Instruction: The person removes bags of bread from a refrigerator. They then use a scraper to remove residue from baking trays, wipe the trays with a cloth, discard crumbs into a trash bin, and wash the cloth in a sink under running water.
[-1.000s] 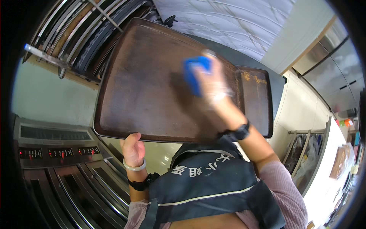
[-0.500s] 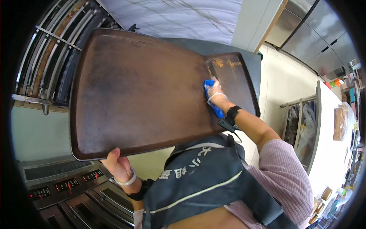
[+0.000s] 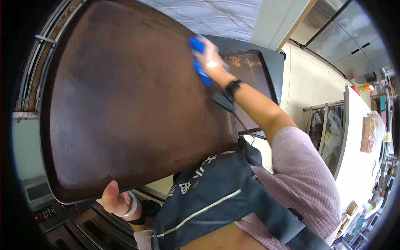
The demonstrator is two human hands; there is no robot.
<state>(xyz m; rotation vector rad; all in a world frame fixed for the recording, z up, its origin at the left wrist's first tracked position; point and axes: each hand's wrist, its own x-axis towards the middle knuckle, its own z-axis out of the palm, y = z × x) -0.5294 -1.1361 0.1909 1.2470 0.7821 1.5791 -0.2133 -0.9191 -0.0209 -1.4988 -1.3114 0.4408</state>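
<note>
1. At the far right edge of the big tray, my right hand (image 3: 211, 58) is clamped around a blue scrubbing pad (image 3: 198, 61), pressing it flat on the tray's dark face.
2. My left hand (image 3: 118, 201) pinches the near rim of the large brown baking tray (image 3: 125, 104), thumb on top, fingers hidden under it, holding it tilted up in front of me.
3. The tray's long axis runs from my left hand at the near edge to the far edge; most of its surface lies to the left of the pad, so the right hand is the nearer one for it.
4. Just right of the pad, a second, smaller tray (image 3: 250, 79) with crusted brown patches lies behind the big one.
5. Below my left hand sits an oven control panel (image 3: 46, 210) with red lights.
</note>
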